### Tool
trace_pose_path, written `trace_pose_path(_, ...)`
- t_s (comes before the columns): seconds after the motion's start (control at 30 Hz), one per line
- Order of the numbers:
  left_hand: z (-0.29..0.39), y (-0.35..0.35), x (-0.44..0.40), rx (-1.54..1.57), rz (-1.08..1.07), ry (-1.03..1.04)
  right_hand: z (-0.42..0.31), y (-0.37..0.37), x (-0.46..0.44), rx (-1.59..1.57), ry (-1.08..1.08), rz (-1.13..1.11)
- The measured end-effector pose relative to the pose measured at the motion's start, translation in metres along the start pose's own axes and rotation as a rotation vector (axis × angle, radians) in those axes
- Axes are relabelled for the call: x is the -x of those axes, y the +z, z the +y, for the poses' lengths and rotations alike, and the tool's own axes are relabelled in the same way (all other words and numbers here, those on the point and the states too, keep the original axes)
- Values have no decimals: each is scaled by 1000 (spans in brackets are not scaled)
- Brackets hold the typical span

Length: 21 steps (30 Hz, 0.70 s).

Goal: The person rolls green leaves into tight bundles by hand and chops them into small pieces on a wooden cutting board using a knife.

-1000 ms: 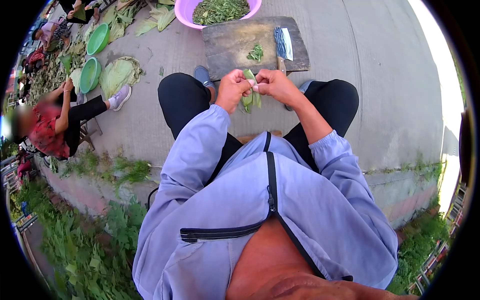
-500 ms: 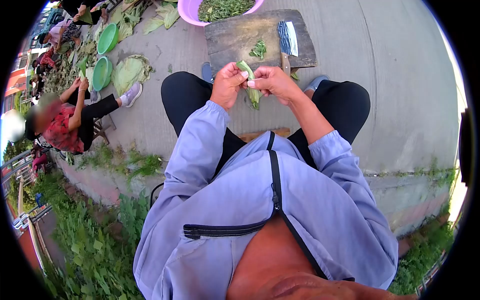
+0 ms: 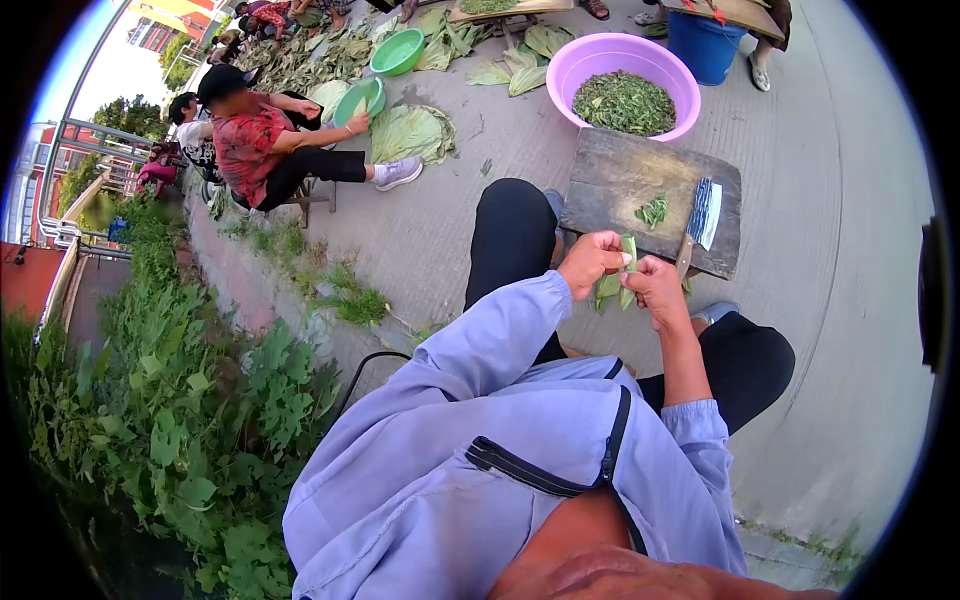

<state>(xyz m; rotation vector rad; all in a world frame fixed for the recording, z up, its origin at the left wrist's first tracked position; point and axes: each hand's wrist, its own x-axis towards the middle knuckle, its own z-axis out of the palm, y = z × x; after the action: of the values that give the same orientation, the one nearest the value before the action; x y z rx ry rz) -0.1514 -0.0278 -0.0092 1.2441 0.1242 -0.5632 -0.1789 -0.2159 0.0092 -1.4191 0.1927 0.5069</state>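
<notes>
Between my two hands is a rolled or folded pale green leaf, held upright above my lap. My left hand pinches it from the left side. My right hand grips its lower part with closed fingers. More green leaf shows below the hands; whether it joins the held roll I cannot tell. Just beyond them stands a worn wooden chopping board. A small pile of shredded leaf lies on it. To the right of the pile rests a cleaver, its wooden handle pointing toward me.
A purple basin with chopped greens stands behind the board. Farther right is a blue bucket. At the left, a seated person in a red shirt works beside green basins and large leaves. Plants grow at lower left.
My view has swung left, so the board, basin and my hands appear farther right, and the seated person shows more fully. Both hands still hold the leaf; the cleaver stays on the board.
</notes>
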Motion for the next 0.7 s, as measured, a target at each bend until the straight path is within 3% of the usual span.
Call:
trace_pose_path(0.27, -21, 19, 2, 194, 162, 26, 29, -3, -16, 92, -159, 118)
trace_pose_path(0.7, 3, 43, 7, -226, 162, 159, 38, -11, -14, 181, -253, 196)
